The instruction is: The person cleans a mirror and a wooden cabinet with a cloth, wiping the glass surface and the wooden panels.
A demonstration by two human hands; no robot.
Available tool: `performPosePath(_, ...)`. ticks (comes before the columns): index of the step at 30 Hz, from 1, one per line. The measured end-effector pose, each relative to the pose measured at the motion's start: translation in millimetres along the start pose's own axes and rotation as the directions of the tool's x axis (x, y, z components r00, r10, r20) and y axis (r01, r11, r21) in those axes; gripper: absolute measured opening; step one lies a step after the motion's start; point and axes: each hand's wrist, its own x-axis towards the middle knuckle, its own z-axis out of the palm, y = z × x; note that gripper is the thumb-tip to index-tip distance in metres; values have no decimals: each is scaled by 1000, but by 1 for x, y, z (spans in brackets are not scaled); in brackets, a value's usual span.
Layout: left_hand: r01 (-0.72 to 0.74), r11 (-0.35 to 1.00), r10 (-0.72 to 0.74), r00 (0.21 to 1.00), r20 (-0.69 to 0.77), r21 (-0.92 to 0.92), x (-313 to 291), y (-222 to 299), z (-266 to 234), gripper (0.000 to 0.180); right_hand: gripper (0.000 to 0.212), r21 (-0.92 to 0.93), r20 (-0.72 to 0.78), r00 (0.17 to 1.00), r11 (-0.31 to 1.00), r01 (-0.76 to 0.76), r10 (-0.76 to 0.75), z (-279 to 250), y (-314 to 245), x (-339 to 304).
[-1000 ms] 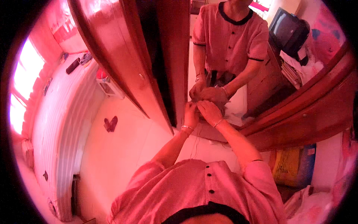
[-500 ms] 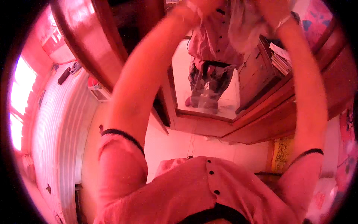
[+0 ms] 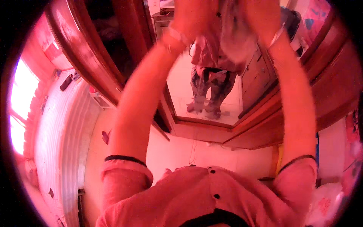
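Held up in front of the mirror (image 3: 181,89): with the left hand (image 3: 198,17), over the upper glass toward its left edge; with the right hand (image 3: 262,19), toward its right edge. Impossible to say of either hand whether spread, pressed together or pinching, being blurred and cut off at the top. Looking between the two, can see a pale shape (image 3: 235,41), blurred, well above the mirror's lower edge; unable to settle whether in front of the glass or only reflected in it. Wearing a short-sleeved shirt (image 3: 189,193) with dark trim, and a bracelet (image 3: 278,36) on the right wrist. Can make out dark trousers (image 3: 225,83) mirrored nearer the lower edge of the glass. To the left, can see an open wardrobe door (image 3: 68,22), and beyond it a bed (image 3: 49,151) under a striped cover, with a dark cylinder (image 3: 66,82) near its far end. Visible too on the floor (image 3: 181,147), near the bed's right edge: a small dark piece (image 3: 105,137).
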Motion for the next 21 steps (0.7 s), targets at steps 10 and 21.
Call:
performPosePath(10, 835, 521, -745, 547, 382, -178, -284, 152, 0, 27, 25, 220, 437, 888, 941, -257, 141, -65, -143, -274)
performPosePath(21, 179, 959, -121, 960, 252, -221, -105, 135, 101, 31, 16, 5, 347, 930, 992, 129, -122, -126, 30, -170)
